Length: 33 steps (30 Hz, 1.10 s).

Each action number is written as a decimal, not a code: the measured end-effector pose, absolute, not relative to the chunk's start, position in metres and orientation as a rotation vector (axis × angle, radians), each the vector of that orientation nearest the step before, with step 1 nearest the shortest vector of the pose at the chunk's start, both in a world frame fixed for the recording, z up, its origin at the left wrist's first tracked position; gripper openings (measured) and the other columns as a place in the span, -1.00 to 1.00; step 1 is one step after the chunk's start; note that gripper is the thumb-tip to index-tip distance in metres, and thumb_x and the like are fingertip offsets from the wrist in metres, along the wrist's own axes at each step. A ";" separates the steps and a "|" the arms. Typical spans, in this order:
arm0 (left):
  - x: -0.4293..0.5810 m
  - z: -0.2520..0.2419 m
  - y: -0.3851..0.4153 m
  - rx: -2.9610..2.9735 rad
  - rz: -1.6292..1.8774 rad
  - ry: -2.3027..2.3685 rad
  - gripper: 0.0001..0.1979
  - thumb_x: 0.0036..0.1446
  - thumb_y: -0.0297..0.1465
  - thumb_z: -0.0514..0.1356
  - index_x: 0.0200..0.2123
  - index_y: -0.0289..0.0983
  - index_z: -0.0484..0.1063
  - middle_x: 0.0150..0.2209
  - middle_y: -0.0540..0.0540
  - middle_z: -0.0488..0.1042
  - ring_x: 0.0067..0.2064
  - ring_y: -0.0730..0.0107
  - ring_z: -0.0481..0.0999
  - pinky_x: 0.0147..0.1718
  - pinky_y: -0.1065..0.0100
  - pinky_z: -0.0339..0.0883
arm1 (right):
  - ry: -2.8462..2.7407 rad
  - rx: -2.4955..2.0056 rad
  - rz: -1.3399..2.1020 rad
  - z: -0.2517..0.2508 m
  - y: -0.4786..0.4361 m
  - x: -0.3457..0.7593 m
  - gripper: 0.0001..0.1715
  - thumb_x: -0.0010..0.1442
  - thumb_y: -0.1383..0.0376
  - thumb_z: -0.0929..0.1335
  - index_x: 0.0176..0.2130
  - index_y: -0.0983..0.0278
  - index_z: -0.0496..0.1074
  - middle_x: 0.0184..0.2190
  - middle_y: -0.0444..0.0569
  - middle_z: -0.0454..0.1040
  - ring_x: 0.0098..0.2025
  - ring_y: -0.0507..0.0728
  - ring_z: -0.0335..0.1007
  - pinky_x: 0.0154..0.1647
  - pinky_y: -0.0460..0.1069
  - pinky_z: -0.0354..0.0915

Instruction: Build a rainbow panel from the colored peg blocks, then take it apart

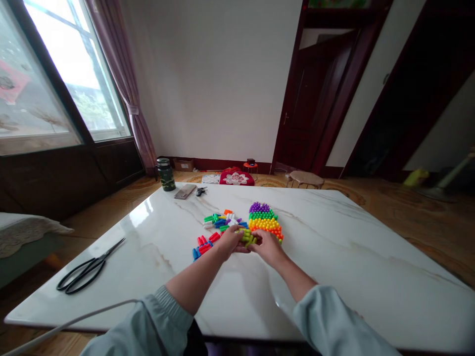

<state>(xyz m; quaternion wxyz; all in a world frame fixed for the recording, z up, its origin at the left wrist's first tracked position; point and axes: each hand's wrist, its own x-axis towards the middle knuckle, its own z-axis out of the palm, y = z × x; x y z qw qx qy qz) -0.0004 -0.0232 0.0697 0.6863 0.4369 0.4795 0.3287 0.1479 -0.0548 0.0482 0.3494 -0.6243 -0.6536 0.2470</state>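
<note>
My left hand [230,241] is closed around a small bunch of yellow-green plastic pegs [246,235], low over the table. Fingertips of my right hand [270,247] pinch at the right end of that bunch, on what looks like one yellow-green peg [254,241]. Just beyond my hands stand round-headed pegs packed in colour bands: purple [260,207], green [262,215], yellow [261,224] and orange [273,231]. My right hand partly hides the near end of this block. Left of it lie mixed loose pegs [218,223], with red and blue pegs [204,244] beside my left forearm.
Black-handled scissors [87,269] lie on the left of the white marble-patterned table [352,257]. At the far left corner are a camouflage bottle [166,175], a phone [185,192] and keys [201,191]. A pale cable [77,319] crosses the near left edge.
</note>
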 end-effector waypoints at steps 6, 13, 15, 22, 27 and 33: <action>0.005 0.069 -0.021 1.027 0.707 1.075 -0.79 0.25 -0.42 0.09 -0.06 -0.36 0.28 -0.25 -0.22 0.54 -0.42 0.33 0.59 -0.42 0.26 0.53 | -1.655 -1.659 0.636 0.054 -0.060 0.157 -0.82 -0.15 0.32 0.46 -0.41 0.27 0.52 -0.46 -0.11 0.57 -0.42 0.09 0.45 -0.43 -0.09 0.27; -0.001 0.070 -0.013 1.160 0.748 1.236 -0.75 0.11 -0.39 0.26 -0.14 -0.34 0.36 -0.31 -0.14 0.55 -0.29 0.34 0.59 -0.39 0.43 0.45 | -1.378 -1.594 0.449 0.058 -0.054 0.194 -0.82 -0.05 0.25 0.37 -0.40 0.28 0.51 -0.45 -0.06 0.55 -0.42 0.10 0.45 -0.34 -0.03 0.33; -0.003 0.068 -0.010 1.230 0.756 1.282 -0.78 0.05 -0.42 0.29 -0.22 -0.36 0.41 -0.34 -0.11 0.54 -0.28 0.36 0.57 -0.37 0.44 0.43 | -1.309 -1.600 0.416 0.057 -0.052 0.207 -0.77 -0.04 0.23 0.35 -0.35 0.28 0.51 -0.41 -0.04 0.57 -0.40 0.11 0.46 -0.31 -0.02 0.35; -0.011 0.058 0.000 1.521 0.685 1.395 -0.79 -0.29 -0.58 0.39 -0.49 -0.32 0.49 -0.52 0.01 0.45 -0.31 0.31 0.51 -0.32 0.38 0.36 | -1.295 -1.676 0.370 0.051 -0.053 0.227 -0.75 -0.03 0.24 0.34 -0.33 0.29 0.52 -0.41 -0.03 0.58 -0.41 0.12 0.47 -0.31 -0.01 0.36; -0.012 0.049 0.001 1.559 0.621 1.385 -0.78 -0.29 -0.59 0.38 -0.49 -0.31 0.46 -0.53 0.04 0.39 -0.35 0.35 0.50 -0.34 0.40 0.37 | -1.385 -1.765 0.255 0.052 -0.053 0.229 -0.83 -0.06 0.32 0.36 -0.38 0.26 0.52 -0.42 -0.06 0.57 -0.40 0.11 0.47 -0.28 -0.02 0.36; -0.001 0.028 -0.004 1.326 0.643 1.327 -0.55 -0.26 -0.61 0.36 -0.20 -0.29 0.42 -0.46 0.02 0.41 -0.47 0.34 0.49 -0.42 0.30 0.44 | -1.502 -1.852 0.217 0.044 -0.049 0.223 -0.82 -0.02 0.36 0.37 -0.34 0.20 0.52 -0.35 -0.10 0.59 -0.33 0.09 0.49 -0.24 -0.04 0.35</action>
